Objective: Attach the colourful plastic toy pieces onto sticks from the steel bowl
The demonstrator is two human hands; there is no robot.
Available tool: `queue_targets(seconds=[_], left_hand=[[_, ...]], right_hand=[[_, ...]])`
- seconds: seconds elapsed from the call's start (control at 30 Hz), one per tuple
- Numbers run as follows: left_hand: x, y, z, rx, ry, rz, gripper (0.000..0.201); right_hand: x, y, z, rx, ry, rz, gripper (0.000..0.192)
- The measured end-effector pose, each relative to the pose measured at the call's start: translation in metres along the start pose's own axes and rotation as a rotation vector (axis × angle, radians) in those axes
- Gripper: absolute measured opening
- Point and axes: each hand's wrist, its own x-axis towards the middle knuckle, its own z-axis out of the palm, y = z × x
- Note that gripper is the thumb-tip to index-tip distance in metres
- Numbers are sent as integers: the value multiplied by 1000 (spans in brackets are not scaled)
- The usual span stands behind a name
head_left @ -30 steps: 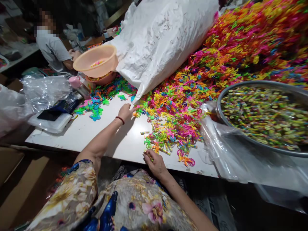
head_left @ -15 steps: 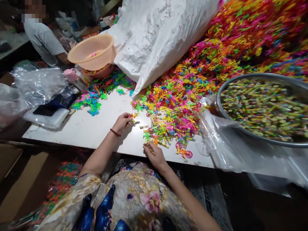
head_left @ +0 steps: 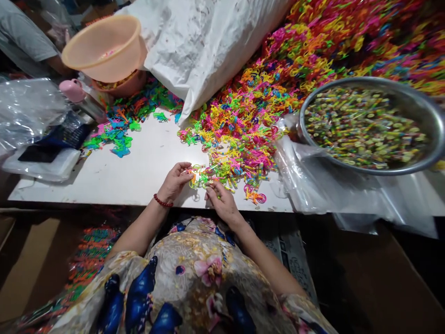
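My left hand [head_left: 176, 182], with a dark red bead bracelet [head_left: 163, 200] at its wrist, pinches a small orange and green plastic toy [head_left: 193, 181] just above the white table [head_left: 139, 185]. Close by on the right, the fingers of my right hand [head_left: 221, 199] are closed on a small piece, mostly hidden, with some yellow-green at the fingertips. Beyond both hands spreads a pile of small bright plastic toys [head_left: 239, 125] in pink, yellow, orange and green, some with wheel-like rings. Short tubes in patterned wrap lie among the nearest ones.
On the right a metal basin [head_left: 347, 170] full of small wrapped tubes stands on clear plastic sheeting [head_left: 313, 185]. A big white sack [head_left: 198, 46] lies behind. To the left are an orange plastic bowl [head_left: 104, 65], a pink-lidded bottle [head_left: 74, 92], plastic bags [head_left: 31, 111] and a person's sleeve [head_left: 24, 37].
My two hands have come closer together, the right one moving up toward the left. The camera view has shifted, so the table's contents appear higher and farther left.
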Motion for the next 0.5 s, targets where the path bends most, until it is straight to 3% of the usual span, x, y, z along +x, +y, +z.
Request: queue_targets(seconds=[0.17, 0.5], left_hand=[[-3, -9, 9, -96, -17, -125, 37], [-18, -21, 31, -71, -52, -61, 43]], right_hand=[[0, -2, -3, -105, 42, -60, 33], [0, -4, -5, -94, 115, -69, 36]])
